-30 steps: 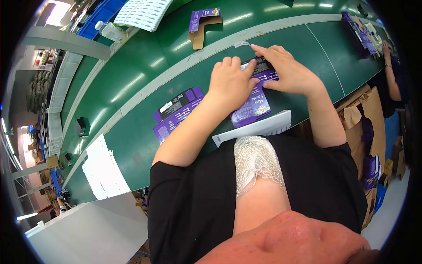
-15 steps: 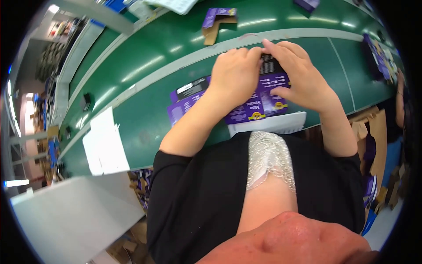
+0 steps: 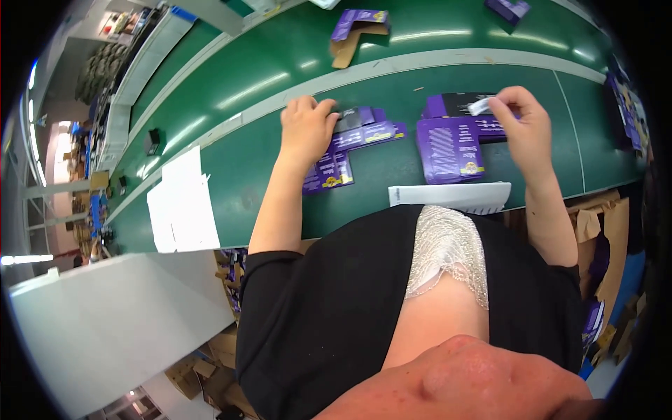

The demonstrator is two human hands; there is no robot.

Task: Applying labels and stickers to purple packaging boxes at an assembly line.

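Observation:
Two flat purple cardboard boxes lie before me on the green table. My left hand rests at the far left edge of the left purple box, fingers curled down on it and partly hiding it. Above the right purple box, my right hand is closed in a pinch on a small white label. The label is close to the black panel at that box's far side; whether it touches the panel I cannot tell.
A white folded strip of sheets lies at the table's near edge. White papers are at the left. Beyond the pale rail stands an open purple carton, with another purple piece farther right. More purple boxes sit far right.
My hands have moved apart, the left one going left with a purple box, the right one slightly right. A white label now shows in my right fingers, and the right box lies uncovered.

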